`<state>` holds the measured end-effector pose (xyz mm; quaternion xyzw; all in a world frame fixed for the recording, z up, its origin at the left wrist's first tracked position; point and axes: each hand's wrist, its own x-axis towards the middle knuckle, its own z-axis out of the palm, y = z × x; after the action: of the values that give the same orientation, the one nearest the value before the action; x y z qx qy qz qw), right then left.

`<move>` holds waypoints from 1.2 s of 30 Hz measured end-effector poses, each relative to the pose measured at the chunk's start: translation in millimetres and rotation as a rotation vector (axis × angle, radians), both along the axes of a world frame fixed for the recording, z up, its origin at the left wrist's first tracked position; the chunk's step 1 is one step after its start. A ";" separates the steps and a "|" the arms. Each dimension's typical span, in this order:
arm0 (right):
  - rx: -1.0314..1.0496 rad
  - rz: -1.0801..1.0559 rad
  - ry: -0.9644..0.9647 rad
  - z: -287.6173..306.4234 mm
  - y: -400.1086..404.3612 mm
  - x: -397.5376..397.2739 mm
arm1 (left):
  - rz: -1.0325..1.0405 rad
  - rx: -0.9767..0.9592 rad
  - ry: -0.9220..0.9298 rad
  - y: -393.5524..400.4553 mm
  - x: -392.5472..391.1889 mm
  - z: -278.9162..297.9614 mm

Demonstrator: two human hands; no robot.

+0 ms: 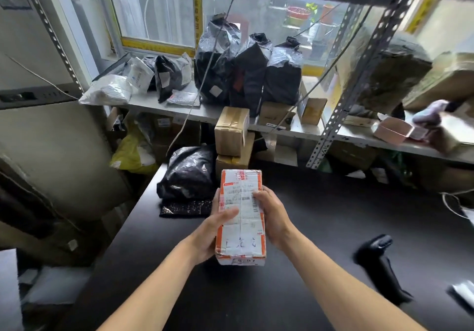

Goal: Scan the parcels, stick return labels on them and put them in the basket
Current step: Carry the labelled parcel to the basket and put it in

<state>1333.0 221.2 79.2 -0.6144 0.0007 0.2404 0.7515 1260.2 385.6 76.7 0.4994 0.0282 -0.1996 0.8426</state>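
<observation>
Head view. I hold the parcel (241, 215), a long white-and-orange taped carton with its shipping label facing up, above the middle of the dark table (320, 228), clear of the surface. My left hand (213, 230) grips its left long edge, thumb curled over the top face and the other fingers hidden beneath. My right hand (272, 215) grips the right long edge, fingers wrapped around the side, thumb tip on the label. Just beyond the carton's far left corner a black poly bag (188, 174) lies on a flat black mailer (186, 207) near the table's far left edge. A black handheld scanner (379, 261) lies to the right, well apart from my right forearm, with bare tabletop between them. A stack of cardboard boxes (232, 136) rises at the table's far edge, against the metal shelf (295, 129) that carries further bagged parcels. No basket can be made out.
</observation>
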 end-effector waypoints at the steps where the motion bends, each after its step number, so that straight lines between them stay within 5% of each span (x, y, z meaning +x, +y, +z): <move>1: 0.005 -0.023 0.004 -1.6 -13.9 -0.1 | -0.014 0.012 -0.011 -15.9 3.2 1.2; 12: -0.088 -0.243 0.061 -10.0 -204.5 -3.1 | -0.027 0.144 -0.102 -208.8 42.9 -12.9; 21: -0.194 -0.285 0.082 -23.6 -290.8 11.3 | -0.047 0.147 -0.030 -293.3 64.6 -36.1; 23: -0.401 -0.385 0.056 -30.9 -306.8 13.7 | -0.027 0.142 -0.025 -301.9 66.2 -39.8; 25: -0.826 -0.497 0.047 -46.2 -328.2 14.7 | -0.006 0.151 -0.019 -306.4 67.5 -43.3; 30: -1.185 -0.027 0.156 -91.8 -347.3 5.6 | 0.045 0.174 0.004 -311.7 67.1 -52.4; 36: -1.002 -0.128 0.145 -87.6 -350.3 -4.2 | 0.059 0.208 -0.011 -309.2 60.5 -63.1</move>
<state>1328.7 -129.1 -8.3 -0.8799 0.2056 0.2059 0.3757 1320.6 76.4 13.6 0.5843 0.0589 -0.1680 0.7918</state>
